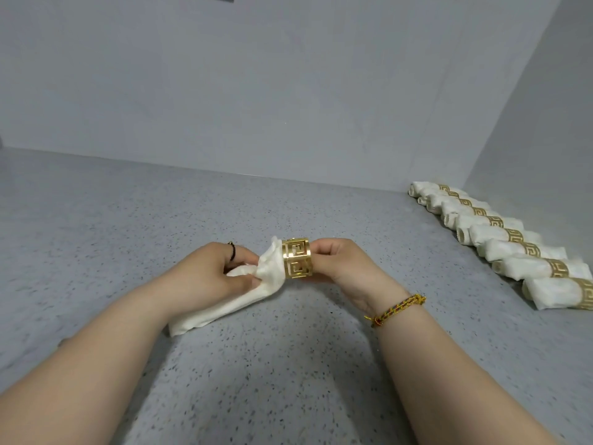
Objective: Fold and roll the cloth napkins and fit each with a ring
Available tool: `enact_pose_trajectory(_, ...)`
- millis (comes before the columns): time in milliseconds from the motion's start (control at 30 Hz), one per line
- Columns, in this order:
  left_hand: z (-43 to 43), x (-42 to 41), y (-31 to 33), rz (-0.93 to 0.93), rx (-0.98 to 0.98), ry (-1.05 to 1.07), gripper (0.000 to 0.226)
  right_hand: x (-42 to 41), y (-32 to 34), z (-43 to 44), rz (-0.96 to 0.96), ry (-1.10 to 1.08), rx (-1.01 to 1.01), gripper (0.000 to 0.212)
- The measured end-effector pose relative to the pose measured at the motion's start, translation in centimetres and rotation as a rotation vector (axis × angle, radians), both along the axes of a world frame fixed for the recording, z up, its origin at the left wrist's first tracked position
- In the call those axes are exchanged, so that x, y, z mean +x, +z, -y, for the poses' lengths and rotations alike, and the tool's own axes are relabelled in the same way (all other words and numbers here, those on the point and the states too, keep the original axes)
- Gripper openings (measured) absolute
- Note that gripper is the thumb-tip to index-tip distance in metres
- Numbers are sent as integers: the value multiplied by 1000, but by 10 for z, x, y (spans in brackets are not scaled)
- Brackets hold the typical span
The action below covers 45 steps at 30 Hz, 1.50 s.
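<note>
A rolled white cloth napkin (224, 308) lies slanted over the grey speckled counter, its lower end near the surface at the left. My left hand (211, 274) grips the roll close to its upper end. A gold ring (296, 258) with a cut-out key pattern sits over that upper tip of the napkin. My right hand (340, 261) pinches the ring from the right side. Both hands are held just above the counter at the middle of the view.
Several rolled white napkins with gold rings (500, 234) lie in a diagonal row along the right side, by the wall corner. The grey speckled counter (128, 220) runs back to a plain grey wall (288, 91).
</note>
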<state>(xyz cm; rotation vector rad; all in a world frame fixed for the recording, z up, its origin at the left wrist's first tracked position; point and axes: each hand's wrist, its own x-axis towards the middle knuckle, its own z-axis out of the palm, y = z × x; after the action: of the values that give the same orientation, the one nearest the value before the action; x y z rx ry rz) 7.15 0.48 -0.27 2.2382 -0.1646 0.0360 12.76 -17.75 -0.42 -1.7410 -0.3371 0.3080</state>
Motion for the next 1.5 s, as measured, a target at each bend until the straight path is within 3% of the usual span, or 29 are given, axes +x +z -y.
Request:
enact_pose_trajectory(33,1,-2,2,-2,25,7,21,0,0,-1,4,-13,14,21)
enact_pose_trajectory(133,14,-9,6,17,218,15,82,-2,-1,-5,12,3,47,18)
enact_pose_trajectory(200,27,-9,4,151,464,57,96,-5,-4,-11,23,33,41,19)
enact_pose_trajectory(267,34,-3,0,285,538,110,80,-8,-6,-15,14,47,70,17)
enact_pose_trajectory(367,30,4,-1,292,424,152,52,-9,-7,-20,16,56,127,12)
enact_pose_trajectory(533,24,-3,7,271,257,223,37,-7,4,-12,52,12,172,18)
enact_pose_trajectory(600,22,-5,9,271,293,217,31,-8,9,-7,57,-26,254,18)
enact_pose_trajectory(733,6,-4,6,217,404,261,33,-3,12,5,-38,-189,375,20)
enact_pose_trajectory(1000,6,-1,7,233,509,222,46,-2,8,3,-172,-47,254,21)
enact_pose_trajectory(1100,6,0,4,210,544,212,53,-2,7,6,-159,-25,105,16)
enact_pose_trajectory(1167,6,0,3,202,557,208,55,-5,11,7,30,-67,-157,8)
enact_pose_trajectory(1267,11,2,2,198,576,199,62,-13,15,3,555,-25,-552,59)
enact_pose_trajectory(1333,14,3,0,202,610,186,69,-21,14,-10,778,97,-705,68)
enact_pose_trajectory(1400,13,3,-3,161,633,154,75,-22,8,-20,809,161,-785,62)
enact_pose_trajectory(1500,3,1,-3,8,437,70,90,-17,3,-20,785,191,-850,50)
